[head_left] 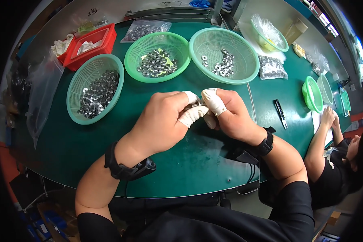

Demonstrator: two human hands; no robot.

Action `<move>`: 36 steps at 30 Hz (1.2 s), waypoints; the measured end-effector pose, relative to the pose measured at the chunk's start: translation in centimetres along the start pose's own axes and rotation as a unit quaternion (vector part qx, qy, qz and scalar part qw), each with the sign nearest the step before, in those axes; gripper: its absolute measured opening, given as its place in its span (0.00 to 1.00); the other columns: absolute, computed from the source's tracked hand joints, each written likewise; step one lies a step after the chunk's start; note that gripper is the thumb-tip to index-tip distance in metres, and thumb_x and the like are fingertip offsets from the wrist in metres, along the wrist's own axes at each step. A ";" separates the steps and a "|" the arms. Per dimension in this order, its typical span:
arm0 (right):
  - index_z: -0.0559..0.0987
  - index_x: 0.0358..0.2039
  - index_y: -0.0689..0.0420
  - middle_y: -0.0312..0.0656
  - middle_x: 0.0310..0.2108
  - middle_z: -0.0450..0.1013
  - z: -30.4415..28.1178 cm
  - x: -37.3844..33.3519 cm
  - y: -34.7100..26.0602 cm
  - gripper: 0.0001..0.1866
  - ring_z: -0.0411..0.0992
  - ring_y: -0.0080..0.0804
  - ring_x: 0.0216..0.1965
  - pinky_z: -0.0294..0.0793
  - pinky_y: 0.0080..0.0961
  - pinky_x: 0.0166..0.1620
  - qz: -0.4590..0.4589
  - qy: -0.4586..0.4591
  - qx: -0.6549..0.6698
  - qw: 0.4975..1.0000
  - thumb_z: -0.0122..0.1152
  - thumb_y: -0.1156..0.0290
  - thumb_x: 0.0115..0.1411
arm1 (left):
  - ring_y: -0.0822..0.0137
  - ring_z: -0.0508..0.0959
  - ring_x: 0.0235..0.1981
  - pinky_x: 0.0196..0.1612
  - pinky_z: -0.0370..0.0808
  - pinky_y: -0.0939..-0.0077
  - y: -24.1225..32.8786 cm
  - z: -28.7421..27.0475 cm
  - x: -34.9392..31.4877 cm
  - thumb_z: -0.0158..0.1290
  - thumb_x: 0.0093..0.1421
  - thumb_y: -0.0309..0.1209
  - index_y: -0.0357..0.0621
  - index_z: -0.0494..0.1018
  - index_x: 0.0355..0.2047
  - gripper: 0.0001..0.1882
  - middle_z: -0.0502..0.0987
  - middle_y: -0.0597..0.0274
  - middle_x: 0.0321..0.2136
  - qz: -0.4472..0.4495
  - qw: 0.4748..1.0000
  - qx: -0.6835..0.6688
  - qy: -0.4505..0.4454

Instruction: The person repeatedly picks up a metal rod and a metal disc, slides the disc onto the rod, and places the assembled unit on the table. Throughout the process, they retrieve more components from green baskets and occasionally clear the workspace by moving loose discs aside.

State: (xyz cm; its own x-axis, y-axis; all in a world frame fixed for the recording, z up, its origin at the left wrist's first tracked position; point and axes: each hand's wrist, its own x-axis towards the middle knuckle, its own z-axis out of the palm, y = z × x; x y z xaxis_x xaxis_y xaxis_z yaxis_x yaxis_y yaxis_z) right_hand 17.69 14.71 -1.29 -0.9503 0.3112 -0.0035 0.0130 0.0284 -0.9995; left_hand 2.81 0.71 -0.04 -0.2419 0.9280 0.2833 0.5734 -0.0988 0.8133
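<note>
My left hand (159,119) and my right hand (234,115) meet above the green table, both with white finger cots on thumb and fingertips. Between the pinched fingertips sits a small metal part (198,104), mostly hidden by the cots. Beyond my hands stand three green mesh baskets: the left basket (74,90) holds a heap of dark and shiny round metal parts, the middle basket (130,64) holds more over yellow-green pieces, and the right basket (242,48) has a smaller cluster of silver ring-like parts.
A red bin (90,47) with white cloth stands back left. Bags of metal parts, a clear bag (146,29) and another bag (272,67), lie behind and right. Black-handled pliers (281,114) rest at right. A co-worker (328,161) sits at the right edge near small green baskets.
</note>
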 end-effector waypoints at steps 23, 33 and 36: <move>0.77 0.28 0.57 0.44 0.17 0.68 -1.8 -0.2 -2.9 0.09 0.69 0.50 0.19 0.66 0.40 0.23 -0.199 -0.044 -0.554 0.808 0.65 0.67 0.60 | 0.68 0.81 0.32 0.38 0.78 0.76 -1.9 0.1 -0.1 0.43 0.75 0.40 0.35 0.72 0.50 0.19 0.81 0.53 0.35 -0.300 0.789 -0.505 -0.180; 0.79 0.26 0.61 0.44 0.16 0.69 -0.5 -0.2 -3.4 0.08 0.68 0.37 0.16 0.66 0.30 0.22 -0.243 0.091 -0.396 0.881 0.66 0.74 0.61 | 0.74 0.80 0.30 0.33 0.75 0.84 -1.4 -0.7 0.1 0.54 0.68 0.28 0.37 0.76 0.45 0.09 0.81 0.60 0.32 -0.182 0.880 -0.435 -0.056; 0.69 0.21 0.62 0.31 0.15 0.62 -1.2 -0.7 -3.9 0.21 0.57 0.19 0.17 0.57 0.22 0.22 -0.169 0.099 -0.314 0.929 0.54 0.66 0.72 | 0.76 0.78 0.29 0.33 0.74 0.83 -2.1 -2.3 0.7 0.56 0.68 0.29 0.37 0.77 0.45 0.09 0.81 0.62 0.31 -0.145 0.934 -0.325 0.029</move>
State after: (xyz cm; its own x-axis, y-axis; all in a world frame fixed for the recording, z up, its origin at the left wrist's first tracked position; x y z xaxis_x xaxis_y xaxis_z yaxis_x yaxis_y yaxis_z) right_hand 18.63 15.48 2.68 -0.8582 0.3505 0.3751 -0.0383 0.6849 -0.7276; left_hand -0.39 0.70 -0.36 -0.3665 0.9303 0.0150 -0.1141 -0.0610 0.9916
